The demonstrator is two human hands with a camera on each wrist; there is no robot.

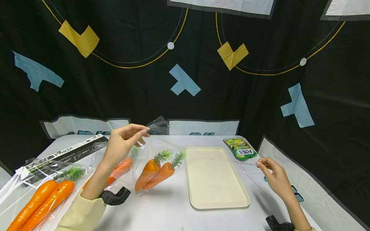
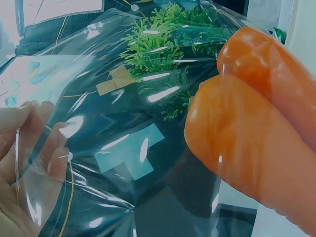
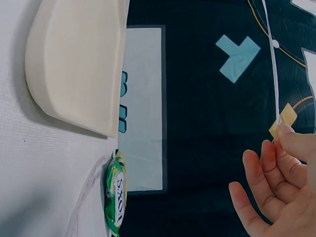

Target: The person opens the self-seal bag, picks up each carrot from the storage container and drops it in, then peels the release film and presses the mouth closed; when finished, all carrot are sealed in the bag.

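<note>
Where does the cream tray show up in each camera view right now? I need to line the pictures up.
Head: the cream tray lies flat on the white table, right of centre, between the two hands.
Left wrist: only a pale sliver at the right edge might be it; I cannot tell.
Right wrist: the tray fills the upper left, seen edge-on.
Shared landmark: the green FOXS packet, just beyond the tray's far right corner; in the right wrist view, bottom centre.
</note>
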